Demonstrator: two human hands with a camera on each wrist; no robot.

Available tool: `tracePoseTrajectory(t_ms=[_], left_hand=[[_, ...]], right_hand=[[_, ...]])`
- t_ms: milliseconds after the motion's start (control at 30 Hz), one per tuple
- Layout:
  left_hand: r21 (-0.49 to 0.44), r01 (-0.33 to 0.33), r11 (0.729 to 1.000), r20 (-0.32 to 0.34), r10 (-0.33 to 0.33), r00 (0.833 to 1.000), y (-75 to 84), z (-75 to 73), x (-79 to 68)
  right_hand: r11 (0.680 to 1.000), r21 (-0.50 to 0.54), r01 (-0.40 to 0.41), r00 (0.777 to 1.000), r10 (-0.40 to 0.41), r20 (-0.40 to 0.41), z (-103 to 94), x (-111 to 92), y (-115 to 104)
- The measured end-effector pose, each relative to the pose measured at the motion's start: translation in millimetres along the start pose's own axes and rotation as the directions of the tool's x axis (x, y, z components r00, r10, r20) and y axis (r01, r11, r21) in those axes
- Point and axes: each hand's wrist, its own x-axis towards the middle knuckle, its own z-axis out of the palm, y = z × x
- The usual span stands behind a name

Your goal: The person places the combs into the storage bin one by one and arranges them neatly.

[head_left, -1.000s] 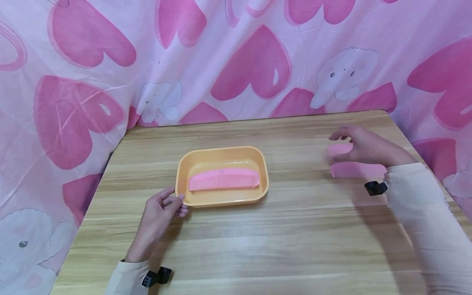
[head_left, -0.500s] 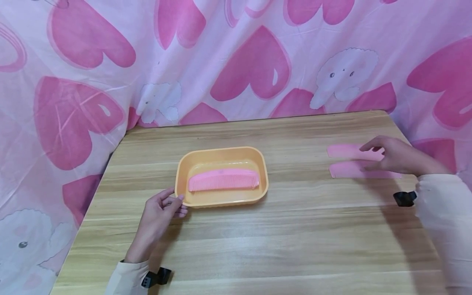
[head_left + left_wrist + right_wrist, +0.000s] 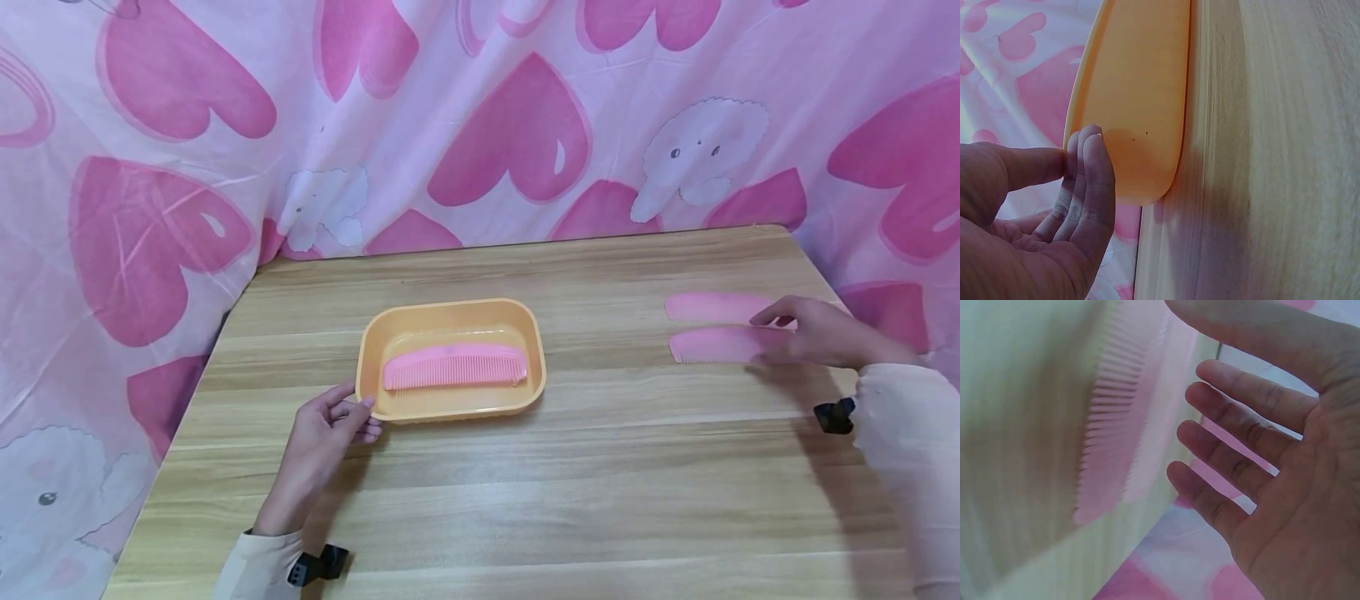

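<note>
A pink comb [image 3: 455,368] lies inside a yellow-orange plastic tray [image 3: 450,412], teeth toward me. My left hand [image 3: 324,442] pinches the tray's near left corner; the left wrist view shows the thumb at the rim and the fingers against the outer wall [image 3: 1138,87]. Two more pink combs lie at the right, one behind the other: the near comb [image 3: 712,345] and the far comb [image 3: 708,307]. Over their right ends is my right hand [image 3: 821,333], covering part of them. In the right wrist view its fingers [image 3: 1225,453] are spread, with nothing held.
The wooden table [image 3: 480,500] bears everything here. A pink curtain [image 3: 525,108] with hearts hangs behind it and along both sides. A small black device [image 3: 834,415] sits at the right wrist, another black device [image 3: 321,565] at the left.
My right hand has moved right and a little toward me, from over the combs' left part to their right ends, uncovering their left ends. The left hand and tray stay put.
</note>
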Motion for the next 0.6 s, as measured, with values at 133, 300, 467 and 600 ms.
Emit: tracePoseTrajectory(t_ms=[133, 300, 467, 600], left_hand=[[0.003, 0.003, 1.000, -0.002, -0.003, 1.000, -0.9, 0.0, 0.3], [-0.004, 0.000, 1.000, 0.001, 0.000, 1.000, -0.9, -0.2, 0.8], [-0.003, 0.003, 1.000, 0.004, -0.003, 1.000, -1.3, -0.4, 0.2], [-0.008, -0.007, 1.000, 0.008, 0.007, 1.000, -1.5, -0.5, -0.3]], right_hand=[[0.999, 0.016, -0.045, 0.998, 0.044, 0.039, 3.8, 1.1, 5.9], [0.999, 0.021, -0.048, 0.998, 0.047, 0.040, 7.5, 2.1, 12.8], [0.999, 0.026, -0.025, 0.999, 0.024, 0.027, 11.6, 2.0, 16.9], [0.999, 0.018, -0.030, 0.999, 0.029, 0.030, 13.3, 2.4, 18.2]])
